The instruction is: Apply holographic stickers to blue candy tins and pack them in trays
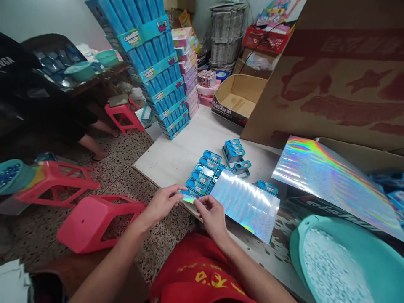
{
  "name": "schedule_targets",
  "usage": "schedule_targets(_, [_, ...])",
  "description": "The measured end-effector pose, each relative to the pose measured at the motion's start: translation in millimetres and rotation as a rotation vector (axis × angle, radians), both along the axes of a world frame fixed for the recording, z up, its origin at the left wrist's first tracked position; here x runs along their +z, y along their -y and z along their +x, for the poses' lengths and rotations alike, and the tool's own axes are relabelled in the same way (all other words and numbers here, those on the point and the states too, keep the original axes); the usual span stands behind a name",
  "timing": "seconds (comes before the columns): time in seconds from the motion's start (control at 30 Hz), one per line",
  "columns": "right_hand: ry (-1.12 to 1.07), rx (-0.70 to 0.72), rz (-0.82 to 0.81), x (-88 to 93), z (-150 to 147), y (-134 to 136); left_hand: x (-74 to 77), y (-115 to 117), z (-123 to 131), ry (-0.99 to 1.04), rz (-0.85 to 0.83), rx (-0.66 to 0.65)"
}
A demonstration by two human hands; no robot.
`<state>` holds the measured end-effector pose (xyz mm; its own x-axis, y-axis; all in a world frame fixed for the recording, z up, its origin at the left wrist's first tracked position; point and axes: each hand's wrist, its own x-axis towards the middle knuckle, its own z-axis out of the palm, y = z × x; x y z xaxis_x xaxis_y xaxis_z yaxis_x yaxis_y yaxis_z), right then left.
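One speckled workroom floor (123,189) spreads beside a white table (170,158) bearing a tower of blue packs (148,63), a shiny rainbow sheet (246,202) and rows of small blue boxes (202,176). At the table's near edge, the left hand (161,204) is part open, its fingertips by one end of a small glinting piece (188,200) — grip unclear — while the right hand (211,211) pinches the other end. The step looks like fine handling; the next move calls for a light, steady pinch.

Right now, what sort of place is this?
Maybe a packing workshop: I see a tall stack of blue boxes, a shiny silver rectangular sheet and a teal plastic basin of white bits.
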<state>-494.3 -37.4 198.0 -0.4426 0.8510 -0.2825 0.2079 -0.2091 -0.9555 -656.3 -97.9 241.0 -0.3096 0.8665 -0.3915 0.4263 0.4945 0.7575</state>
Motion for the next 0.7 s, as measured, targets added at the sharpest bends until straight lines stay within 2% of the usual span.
schedule_targets(0.17, [0.164,0.045,0.169,-7.2,-22,-2,-11.0,-9,-27,-0.102,0.053,-0.110])
schedule_targets(0.4, [0.333,0.108,0.268,-12.6,-30,-6,-27.7,-16,-33,-0.137,0.042,-0.125])
schedule_targets(0.57, [0.485,0.187,0.411,-18.1,-34,-12,-63.3,-13,-34,0.058,0.085,-0.063])
schedule_targets(0.63, [0.522,0.169,0.477,-19.8,-31,-13,-77.1,-8,-31,0.061,0.066,-0.014])
schedule_targets(0.7, [0.503,0.149,0.641,-22.3,-25,-11,-86.6,0,-25,-0.008,0.059,0.090])
